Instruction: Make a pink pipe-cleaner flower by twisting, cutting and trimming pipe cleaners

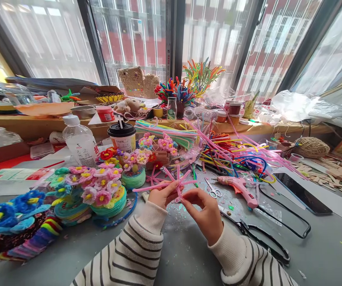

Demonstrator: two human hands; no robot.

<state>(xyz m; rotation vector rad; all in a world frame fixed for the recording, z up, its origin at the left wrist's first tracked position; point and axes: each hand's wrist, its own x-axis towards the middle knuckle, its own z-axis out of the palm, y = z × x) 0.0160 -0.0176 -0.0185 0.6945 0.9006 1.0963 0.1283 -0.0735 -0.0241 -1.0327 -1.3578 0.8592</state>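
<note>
Two hands meet at the fingertips' edge

Both forearms reach in from the near side, slanting inward, the left from near left and the right from near right. The left hand (162,195) sits slightly farther away, its digits drawn together in a pinch and pointing far right. The right hand (205,212) comes from the right, thumb and index finger closing to a pinch at their tips, the index finger arched, the thumb on the near side. The two sets of fingertips are just beside each other. Pale, dark-striped sleeves (130,248) cover both arms, ending in plain cuffs (228,247) at the wrists.
</note>
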